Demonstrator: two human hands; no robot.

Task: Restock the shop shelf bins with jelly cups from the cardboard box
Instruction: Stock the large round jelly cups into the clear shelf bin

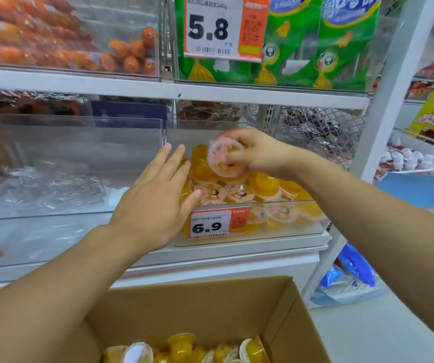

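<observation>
My right hand (260,153) pinches a jelly cup (225,157) above the bin (289,231) to drop it; my left hand (155,203), fingers spread, steadies the pile inside that bin.

The white shelf (236,251) carries a clear bin (284,229) heaped with yellow jelly cups (265,187) under the fingers of both hands, a second clear bin (66,142) of foil packets standing just left of the left fingertips.
</observation>
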